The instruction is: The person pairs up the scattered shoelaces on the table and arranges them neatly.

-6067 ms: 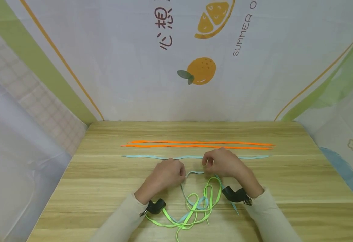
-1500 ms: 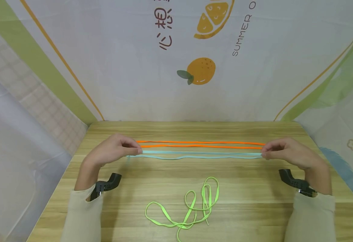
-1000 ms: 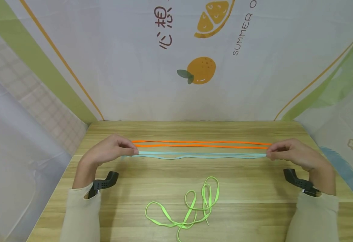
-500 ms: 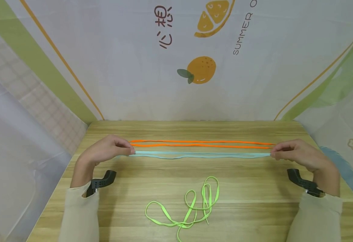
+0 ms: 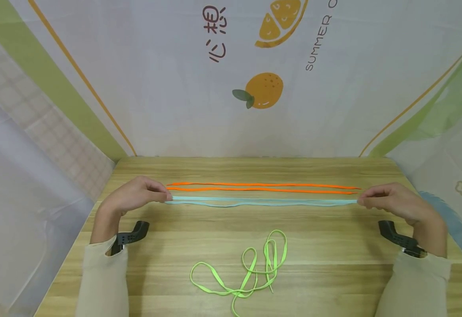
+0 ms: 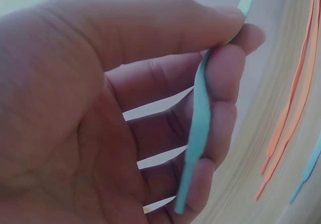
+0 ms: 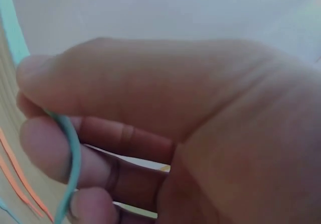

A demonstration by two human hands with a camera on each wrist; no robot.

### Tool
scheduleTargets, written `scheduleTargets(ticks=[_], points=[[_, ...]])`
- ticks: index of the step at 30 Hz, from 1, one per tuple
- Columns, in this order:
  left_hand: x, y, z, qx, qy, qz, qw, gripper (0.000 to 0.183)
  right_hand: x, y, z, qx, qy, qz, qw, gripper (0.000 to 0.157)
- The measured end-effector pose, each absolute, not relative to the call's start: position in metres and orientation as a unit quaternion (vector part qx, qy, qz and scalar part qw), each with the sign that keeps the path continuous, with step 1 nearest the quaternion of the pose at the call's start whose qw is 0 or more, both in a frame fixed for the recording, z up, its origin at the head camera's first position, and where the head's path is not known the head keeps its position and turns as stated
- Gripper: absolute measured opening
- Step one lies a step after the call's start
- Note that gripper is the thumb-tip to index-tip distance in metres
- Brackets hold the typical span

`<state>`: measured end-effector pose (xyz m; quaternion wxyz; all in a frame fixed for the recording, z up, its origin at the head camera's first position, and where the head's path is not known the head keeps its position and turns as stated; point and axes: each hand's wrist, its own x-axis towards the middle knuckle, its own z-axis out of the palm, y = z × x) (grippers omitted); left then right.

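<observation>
A light blue shoelace (image 5: 262,200) is stretched straight from hand to hand. My left hand (image 5: 137,193) pinches it near one end between thumb and finger; in the left wrist view the lace's tip (image 6: 198,123) hangs down across the curled fingers. At the other end my right hand (image 5: 399,202) pinches it the same way, and its tail (image 7: 74,158) drops past the fingers in the right wrist view. Just in front, a second light blue shoelace (image 5: 227,205) lies along the table, partly overlapped by the held one in the head view.
Two orange shoelaces (image 5: 254,189) lie side by side, behind the blue ones, on the wooden table (image 5: 167,246). Nearer the front, a tangle of lime green shoelace (image 5: 250,273) lies in loops. A printed white cloth (image 5: 175,88) hangs behind the table.
Earlier both hands were over the tangle with a loose blue lace. Since then it has been drawn out straight beside the other, and the hands have slid further apart toward its ends.
</observation>
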<state>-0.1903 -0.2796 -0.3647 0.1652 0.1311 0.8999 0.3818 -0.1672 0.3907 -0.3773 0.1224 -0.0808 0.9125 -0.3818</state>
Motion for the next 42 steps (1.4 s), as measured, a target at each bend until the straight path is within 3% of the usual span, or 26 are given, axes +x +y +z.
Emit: scheduleTargets(ticks=[42], points=[[-0.201,-0.287,-0.384,0.099,0.928,0.319,0.163,0.025,-0.177,0.398,-0.396,-0.041,0.92,-0.352,0.169,0.032]])
